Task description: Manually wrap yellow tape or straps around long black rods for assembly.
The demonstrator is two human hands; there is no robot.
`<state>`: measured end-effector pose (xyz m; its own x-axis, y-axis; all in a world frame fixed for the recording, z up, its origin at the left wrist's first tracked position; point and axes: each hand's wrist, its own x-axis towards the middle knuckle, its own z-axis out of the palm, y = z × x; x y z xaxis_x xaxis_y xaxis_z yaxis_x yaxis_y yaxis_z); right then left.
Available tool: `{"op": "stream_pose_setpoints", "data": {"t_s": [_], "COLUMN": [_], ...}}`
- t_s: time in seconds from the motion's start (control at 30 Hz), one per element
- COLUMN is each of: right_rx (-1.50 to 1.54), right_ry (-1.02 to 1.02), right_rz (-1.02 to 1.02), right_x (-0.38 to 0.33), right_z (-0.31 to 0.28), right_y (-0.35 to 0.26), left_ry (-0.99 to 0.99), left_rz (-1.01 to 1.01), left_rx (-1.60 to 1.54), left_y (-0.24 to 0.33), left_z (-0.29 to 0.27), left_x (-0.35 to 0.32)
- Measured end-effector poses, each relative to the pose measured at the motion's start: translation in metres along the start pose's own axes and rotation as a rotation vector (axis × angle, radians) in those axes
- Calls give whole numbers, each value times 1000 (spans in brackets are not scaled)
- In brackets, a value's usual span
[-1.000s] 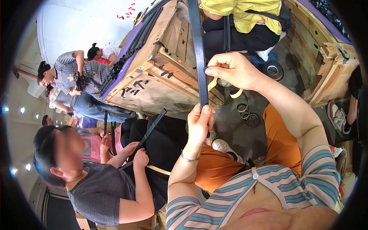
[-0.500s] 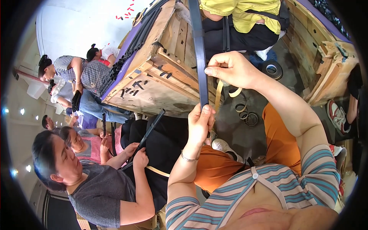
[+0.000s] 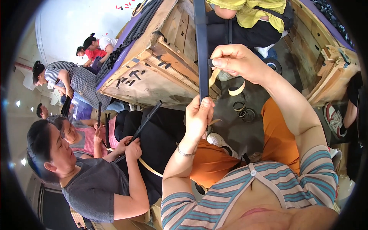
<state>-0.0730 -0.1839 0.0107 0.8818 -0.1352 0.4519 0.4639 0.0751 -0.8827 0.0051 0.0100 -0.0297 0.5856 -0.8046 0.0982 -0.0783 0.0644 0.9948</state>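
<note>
A long, flat black strip [image 3: 203,50] rises nearly upright in front of me and runs out at the top edge. Around its lower part my left hand [image 3: 198,115] is closed, thumb on the face of the strip. Beside the strip, my right hand [image 3: 237,63] pinches a small black end of tape [image 3: 211,62] between thumb and fingers. From there a cream-backed ribbon of tape [image 3: 237,90] hangs and curls down. Its lower part turns into dark loops [image 3: 245,114] near the floor. Whether the pinched end touches the strip, I cannot tell.
At my left a seated person in dark grey [image 3: 97,188] holds a similar black strip [image 3: 147,120]. Ahead stands a wooden crate [image 3: 138,84] with black strips on its purple top. A person in yellow [image 3: 264,13] sits beyond; a tape roll [image 3: 274,66] lies on the floor.
My right hand has drawn slightly away from the strip, and a black tape end now shows at its fingertips. The left hand still grips the strip, slightly higher in view.
</note>
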Motion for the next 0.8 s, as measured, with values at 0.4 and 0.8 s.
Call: {"op": "stream_pose_setpoints", "data": {"t_s": [0.4, 0.8], "right_rx": [-186, -377], "right_ry": [71, 178], "right_rz": [-60, 26], "right_x": [6, 5], "right_z": [7, 8], "right_y": [9, 12], "left_ry": [5, 31], "left_rz": [-23, -18], "left_rx": [-33, 38], "left_y": [-2, -3], "left_z": [-4, 1], "left_x": [1, 0]}}
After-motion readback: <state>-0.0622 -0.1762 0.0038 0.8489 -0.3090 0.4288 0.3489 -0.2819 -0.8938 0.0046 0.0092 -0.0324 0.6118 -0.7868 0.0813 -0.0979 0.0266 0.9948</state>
